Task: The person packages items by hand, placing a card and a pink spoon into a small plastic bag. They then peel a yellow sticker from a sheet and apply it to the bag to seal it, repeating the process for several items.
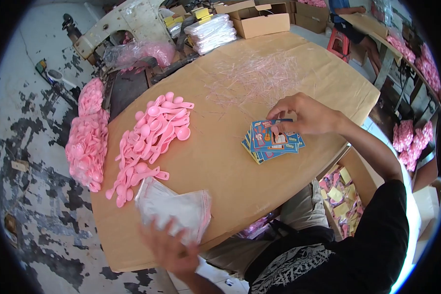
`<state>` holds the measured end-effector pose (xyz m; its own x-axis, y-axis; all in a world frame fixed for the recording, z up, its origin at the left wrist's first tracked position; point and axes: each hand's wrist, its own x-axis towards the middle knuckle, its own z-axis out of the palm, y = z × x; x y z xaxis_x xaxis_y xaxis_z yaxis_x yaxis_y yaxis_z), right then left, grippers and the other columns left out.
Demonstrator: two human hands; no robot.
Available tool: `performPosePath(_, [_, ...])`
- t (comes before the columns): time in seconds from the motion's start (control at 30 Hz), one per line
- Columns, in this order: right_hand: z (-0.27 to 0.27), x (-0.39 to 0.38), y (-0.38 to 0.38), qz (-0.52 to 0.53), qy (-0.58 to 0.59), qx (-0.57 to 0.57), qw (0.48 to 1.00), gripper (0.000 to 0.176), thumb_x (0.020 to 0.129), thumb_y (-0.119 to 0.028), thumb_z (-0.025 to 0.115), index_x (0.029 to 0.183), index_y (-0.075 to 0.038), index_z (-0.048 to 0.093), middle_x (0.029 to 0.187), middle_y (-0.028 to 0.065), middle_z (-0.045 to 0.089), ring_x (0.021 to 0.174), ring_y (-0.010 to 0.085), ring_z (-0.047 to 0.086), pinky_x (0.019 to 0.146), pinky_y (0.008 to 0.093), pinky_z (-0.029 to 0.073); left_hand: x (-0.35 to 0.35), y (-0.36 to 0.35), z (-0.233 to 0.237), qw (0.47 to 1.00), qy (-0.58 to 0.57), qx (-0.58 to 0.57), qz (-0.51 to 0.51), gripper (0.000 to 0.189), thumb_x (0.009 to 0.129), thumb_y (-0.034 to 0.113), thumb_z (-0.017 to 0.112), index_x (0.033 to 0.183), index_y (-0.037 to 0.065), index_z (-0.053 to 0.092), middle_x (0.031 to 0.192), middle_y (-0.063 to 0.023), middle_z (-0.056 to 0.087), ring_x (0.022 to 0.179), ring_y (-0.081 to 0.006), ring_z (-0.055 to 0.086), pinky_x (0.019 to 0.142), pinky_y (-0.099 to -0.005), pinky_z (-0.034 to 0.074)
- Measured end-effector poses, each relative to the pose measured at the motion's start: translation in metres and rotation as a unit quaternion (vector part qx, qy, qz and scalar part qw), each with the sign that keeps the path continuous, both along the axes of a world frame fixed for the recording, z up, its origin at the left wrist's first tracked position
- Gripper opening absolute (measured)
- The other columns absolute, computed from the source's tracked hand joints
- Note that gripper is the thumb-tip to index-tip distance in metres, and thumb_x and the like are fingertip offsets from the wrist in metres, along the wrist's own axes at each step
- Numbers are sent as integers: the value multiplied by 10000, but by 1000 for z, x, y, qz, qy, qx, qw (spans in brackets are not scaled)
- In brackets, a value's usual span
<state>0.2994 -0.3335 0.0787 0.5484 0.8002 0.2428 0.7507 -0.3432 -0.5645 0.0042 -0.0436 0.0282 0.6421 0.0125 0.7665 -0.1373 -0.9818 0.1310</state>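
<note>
My right hand (306, 115) is over a fanned stack of blue printed cards (274, 143), its thumb on the top card and its fingers curled at the far edge, pinching it. My left hand (174, 247), smeared by motion, has its fingers apart and holds nothing I can see. It hovers at the near edge of the table, over the lower edge of a pile of clear plastic bags (174, 203). Beyond the bags lies a heap of pink plastic spoons (154, 130).
Thin clear and pink strips (259, 76) lie scattered across the far part of the brown-covered table (230, 181). Bagged pink spoons (87, 142) stand at its left edge. An open carton (360, 171) of packed pieces sits at my right. Another person (355, 29) sits at the back right.
</note>
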Motion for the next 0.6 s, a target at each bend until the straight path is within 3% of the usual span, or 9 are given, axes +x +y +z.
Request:
performPosePath(0.03, [-1,1,-1,-3,50,11,999,287,876,-229,675,1024,17,683,896,150,707,807,232,683,756,351,529,13,-24,1,998,-8,-16,-59,271,798,212,680,1045,102,685,1226,-110,640,1232,-379,527,1101,-602,257])
performPosePath(0.1, [-9,8,-3,5,108,52,993,235,883,-176,652,1012,17,685,870,142,708,776,207,680,731,325,529,47,-70,20,984,82,-68,-146,372,796,220,711,1141,88,665,1265,-119,617,1245,-367,519,1103,-567,281])
performPosePath(0.17, [-15,12,-5,12,129,58,990,205,884,-142,632,998,20,684,855,136,707,766,195,680,719,312,531,87,-98,26,967,135,-81,-201,456,840,257,697,1232,40,613,1336,-143,560,1277,-359,490,1096,-544,305])
performPosePath(0.3, [-8,14,-8,19,77,32,996,191,881,-127,615,975,27,676,849,136,703,780,198,685,716,319,535,130,-125,14,971,145,-38,-187,499,852,267,692,1272,23,580,1400,-137,508,1316,-331,459,1092,-548,310])
performPosePath(0.6, [-3,17,23,95,73,34,992,251,882,-187,661,1018,23,675,884,138,712,804,212,691,735,316,535,136,-126,3,966,169,-44,-189,487,852,218,684,1291,43,566,1407,-123,502,1325,-332,447,1095,-523,324])
